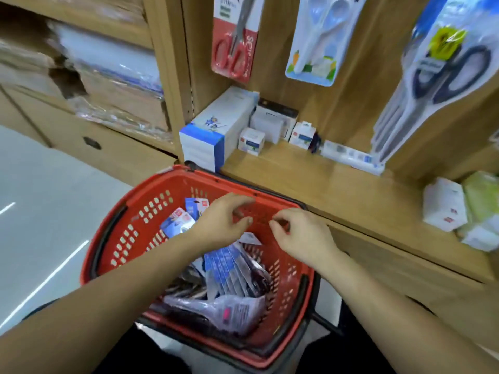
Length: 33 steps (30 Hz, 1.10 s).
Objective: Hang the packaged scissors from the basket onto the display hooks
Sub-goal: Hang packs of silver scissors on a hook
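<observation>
Left hand is hovering over the far end of the red basket, fingers loosely curled and gripping nothing. Right hand is hovering just beside it near the basket's far right rim, fingers also loosely curled, nothing held. Packaged scissors are lying piled in the basket under both hands, toward its near edge. Beyond the basket, boxes are sitting along the shelf's back edge. Red-handled pack, white pack and black-handled pack are hanging above.
</observation>
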Motion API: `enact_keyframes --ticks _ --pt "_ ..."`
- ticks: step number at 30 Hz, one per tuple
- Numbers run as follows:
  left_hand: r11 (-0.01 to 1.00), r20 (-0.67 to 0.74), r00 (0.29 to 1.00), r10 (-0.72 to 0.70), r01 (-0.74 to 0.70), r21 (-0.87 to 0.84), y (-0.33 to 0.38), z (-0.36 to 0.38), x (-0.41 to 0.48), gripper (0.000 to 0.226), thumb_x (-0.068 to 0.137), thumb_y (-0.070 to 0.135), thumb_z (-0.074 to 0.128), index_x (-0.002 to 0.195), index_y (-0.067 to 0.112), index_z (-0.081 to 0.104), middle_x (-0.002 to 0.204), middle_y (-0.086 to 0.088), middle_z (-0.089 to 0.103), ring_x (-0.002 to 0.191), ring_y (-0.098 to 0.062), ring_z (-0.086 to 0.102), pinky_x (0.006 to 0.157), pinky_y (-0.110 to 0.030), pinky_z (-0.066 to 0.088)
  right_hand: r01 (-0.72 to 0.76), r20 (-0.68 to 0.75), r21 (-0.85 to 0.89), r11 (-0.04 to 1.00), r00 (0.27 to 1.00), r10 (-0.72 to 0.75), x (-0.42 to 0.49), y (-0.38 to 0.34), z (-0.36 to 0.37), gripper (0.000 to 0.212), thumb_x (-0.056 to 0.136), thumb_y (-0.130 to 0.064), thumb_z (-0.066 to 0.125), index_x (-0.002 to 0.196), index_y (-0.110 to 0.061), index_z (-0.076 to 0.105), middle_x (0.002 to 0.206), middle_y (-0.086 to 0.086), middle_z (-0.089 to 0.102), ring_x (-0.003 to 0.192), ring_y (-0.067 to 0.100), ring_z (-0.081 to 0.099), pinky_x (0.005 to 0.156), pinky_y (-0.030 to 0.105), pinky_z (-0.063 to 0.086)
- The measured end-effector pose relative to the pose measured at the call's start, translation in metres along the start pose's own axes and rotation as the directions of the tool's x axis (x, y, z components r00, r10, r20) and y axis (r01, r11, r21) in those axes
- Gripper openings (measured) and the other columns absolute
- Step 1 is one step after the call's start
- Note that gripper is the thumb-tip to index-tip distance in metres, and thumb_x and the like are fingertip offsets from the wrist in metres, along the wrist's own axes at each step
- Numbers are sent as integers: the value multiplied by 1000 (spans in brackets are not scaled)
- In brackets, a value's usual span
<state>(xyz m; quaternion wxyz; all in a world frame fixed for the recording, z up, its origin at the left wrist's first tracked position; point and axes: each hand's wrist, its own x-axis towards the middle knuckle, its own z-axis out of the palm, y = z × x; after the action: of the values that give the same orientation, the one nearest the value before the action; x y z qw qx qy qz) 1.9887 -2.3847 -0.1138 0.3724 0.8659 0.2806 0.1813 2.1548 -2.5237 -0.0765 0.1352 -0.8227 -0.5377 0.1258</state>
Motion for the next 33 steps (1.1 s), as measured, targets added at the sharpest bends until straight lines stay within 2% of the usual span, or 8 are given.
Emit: enact_keyframes --ticks 4,12,18,22,25,28,30,33 --pt "970 128 962 -240 233 66 -62 32 -25 45 97 20 71 141 12 63 123 -5 65 96 -19 67 95 -36 54 -56 243 17 998 969 50 -9 21 47 27 100 -41 61 119 -27 75 120 -5 73 115 20 67 95 40 56" --pt "763 175 743 -646 628 156 -138 61 -38 68 102 41 63 156 7 40 151 -18 51 129 -34 59 104 -39 49 -81 393 66 995 918 49 34 33 82 31 101 -36 63 129 -23 70 129 0 70 119 21 65 101 42 54" --pt "667 188 664 -724 743 -57 -151 67 -29 77 101 38 68 162 12 28 150 -13 56 122 -28 64 94 -35 52 -179 415 40 983 898 147 76 40 132 61 102 -42 62 155 -17 47 157 8 50 144 29 49 117 41 43" --pt "599 224 628 -745 778 -188 -151 66 -27 74 101 32 68 162 13 29 154 -12 53 129 -29 61 97 -35 53 -302 412 150 941 885 218 92 43 168 59 102 -36 65 155 -18 48 150 9 59 137 30 56 113 40 46" --pt "569 231 616 -753 786 -242 -154 68 -25 63 100 30 71 153 11 43 142 -8 62 121 -26 64 100 -39 56 -258 374 98 961 904 204 96 41 183 36 101 -31 66 137 -26 66 127 4 69 118 29 66 98 39 54" --pt "575 227 616 -754 787 -225 -161 72 -23 29 98 31 73 122 17 63 117 -5 72 103 -22 71 94 -46 61 -132 343 -55 990 929 143 96 39 183 16 105 -28 56 115 -26 69 114 0 64 109 29 65 85 38 52" --pt "582 204 611 -765 791 -187 -165 74 -21 16 97 31 74 102 18 65 101 -5 74 93 -22 73 86 -44 63 -63 324 -108 992 941 95 95 36 179 15 107 -25 51 114 -22 64 115 0 62 108 29 64 84 38 50" --pt "571 188 593 -783 805 -161 -166 75 -16 14 97 26 75 97 13 67 94 -9 73 86 -25 74 75 -37 63 36 348 -186 982 937 32 91 32 167 14 105 -22 53 116 -20 62 121 1 59 120 27 58 90 37 48"
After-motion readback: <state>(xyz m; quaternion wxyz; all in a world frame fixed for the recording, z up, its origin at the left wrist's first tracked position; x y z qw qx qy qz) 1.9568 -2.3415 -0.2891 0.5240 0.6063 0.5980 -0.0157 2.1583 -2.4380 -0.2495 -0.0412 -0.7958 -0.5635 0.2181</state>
